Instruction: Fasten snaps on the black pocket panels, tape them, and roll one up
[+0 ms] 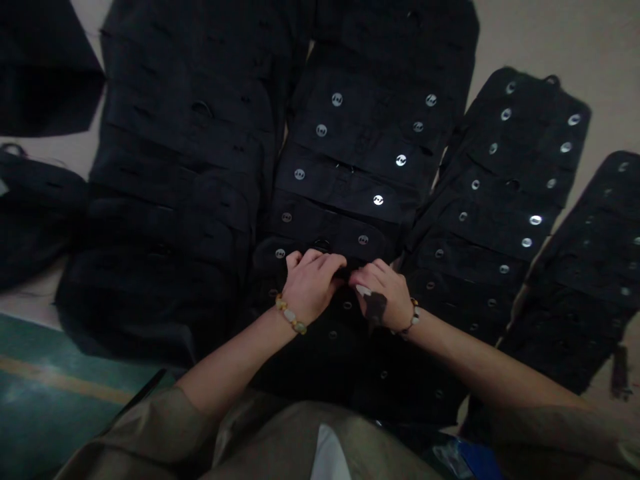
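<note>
Overlapping black fabric pieces with round silver eyelets (345,183) lie in a row in the middle of the view. On one of them, just below a small black loop, both hands are close together. My left hand (313,283) has its fingers curled onto the dark cloth. My right hand (383,293) pinches at the same cloth, and a small dark piece with a white part (373,303) lies against its palm side. The fingertips merge with the black fabric, so the exact grip is hard to make out.
To the left lies another row of black pieces (175,167) with slits. More eyelet rows (500,200) stretch along the right, on a pale surface (530,33). A green floor with a yellow line (65,382) shows at lower left. Something blue (477,460) is at the bottom edge.
</note>
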### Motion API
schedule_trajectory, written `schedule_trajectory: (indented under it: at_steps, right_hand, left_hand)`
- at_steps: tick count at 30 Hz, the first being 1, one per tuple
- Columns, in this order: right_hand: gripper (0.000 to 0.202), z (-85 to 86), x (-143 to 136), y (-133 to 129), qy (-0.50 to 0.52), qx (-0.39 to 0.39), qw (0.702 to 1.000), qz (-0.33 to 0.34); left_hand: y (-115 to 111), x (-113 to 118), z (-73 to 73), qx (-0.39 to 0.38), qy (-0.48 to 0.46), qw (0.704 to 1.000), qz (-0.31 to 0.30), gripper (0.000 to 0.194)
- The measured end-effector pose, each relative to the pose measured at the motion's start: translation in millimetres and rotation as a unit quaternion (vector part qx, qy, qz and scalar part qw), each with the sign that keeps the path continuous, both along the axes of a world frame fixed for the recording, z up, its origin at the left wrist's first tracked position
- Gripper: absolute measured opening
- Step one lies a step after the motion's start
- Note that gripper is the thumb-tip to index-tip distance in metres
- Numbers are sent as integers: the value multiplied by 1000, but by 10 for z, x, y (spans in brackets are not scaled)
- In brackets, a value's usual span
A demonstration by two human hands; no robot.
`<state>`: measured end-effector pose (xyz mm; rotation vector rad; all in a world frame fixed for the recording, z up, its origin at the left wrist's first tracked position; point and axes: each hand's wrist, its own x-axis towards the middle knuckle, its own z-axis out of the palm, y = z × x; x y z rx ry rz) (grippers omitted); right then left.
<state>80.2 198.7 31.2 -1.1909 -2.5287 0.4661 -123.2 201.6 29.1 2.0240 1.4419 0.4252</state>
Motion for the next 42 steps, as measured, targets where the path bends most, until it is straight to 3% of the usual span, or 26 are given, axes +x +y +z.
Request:
schedule_trajectory:
  at_steps: [2, 4, 6, 9, 12, 15, 19, 23, 31, 36, 42]
  right_hand:
    - [13, -94, 81, -46, 83, 4, 996, 17]
    - [16, -97, 95, -72, 158, -18, 987, -2]
    - [20, -5, 8, -59, 217, -43, 974, -52]
    - [21, 201, -319, 68, 269, -74, 958, -68]
    - [14, 271, -731, 313, 296, -109, 949, 7]
    - [8, 144, -997, 558, 287, -132, 946, 73]
    - [7, -83, -1044, 701, 257, -143, 951, 91]
    - [10, -152, -1030, 688, 240, -132, 958, 81]
    - [10, 106, -1293, 671, 13, -100, 994, 32]
    - [8, 265, -1379, 681, -25, -148, 988, 39]
    - [9, 432, -1614, 729, -164, -145, 974, 51]
  left_hand:
    - [12, -249, 65, 30, 4, 1000, 4, 17]
    - [42, -562, 119, 68, 32, 996, 55, 15]
    - [88, -846, 134, 91, 59, 989, 96, 13]
    - [167, -1072, 84, 86, 68, 991, 80, 12]
    - [228, -1089, 13, 75, 69, 993, 58, 13]
    - [262, -1068, -21, 62, 67, 994, 56, 14]
    - [286, -1099, -48, 50, 52, 996, 55, 14]
    - [313, -1136, -79, 36, 33, 998, 47, 13]
    - [372, -1161, -100, 1, 21, 998, 63, 13]
    - [381, -1181, -90, 3, 26, 998, 55, 9]
    - [409, -1232, -67, 15, 30, 999, 35, 16]
